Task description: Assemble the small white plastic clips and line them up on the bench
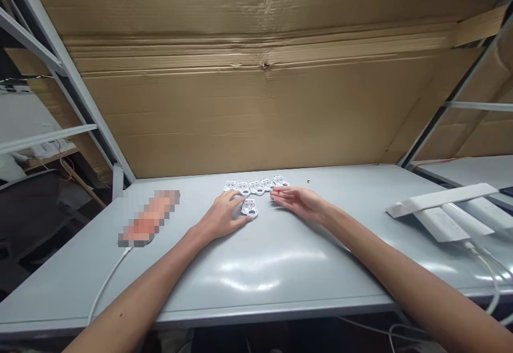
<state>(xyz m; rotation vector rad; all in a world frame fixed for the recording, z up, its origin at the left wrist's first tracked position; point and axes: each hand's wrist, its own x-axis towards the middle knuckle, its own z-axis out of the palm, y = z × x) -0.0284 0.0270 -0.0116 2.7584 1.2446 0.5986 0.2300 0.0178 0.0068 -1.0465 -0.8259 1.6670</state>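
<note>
Grey table: nearest white part between left fingers

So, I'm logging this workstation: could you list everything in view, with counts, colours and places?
Table: one, grey, across the lower view
Rear parts: five, white, row at the back
Nearer part: one, white, before that row
Speck: one, black, right of the row
Pixelated item: one, reddish-orange, left on the table
Left cable: one, white, at the pixelated item
Slabs: about four, white, right on the table
Right cables: at least two, white, by the slabs
Cardboard: count unclear, brown, behind the table
Metal bars: several, grey, both sides
Background clutter: uncountable, mixed colours, far left
Left hand: one, around the nearer part, grip unclear
Right hand: one, open, right of the nearer part
</note>
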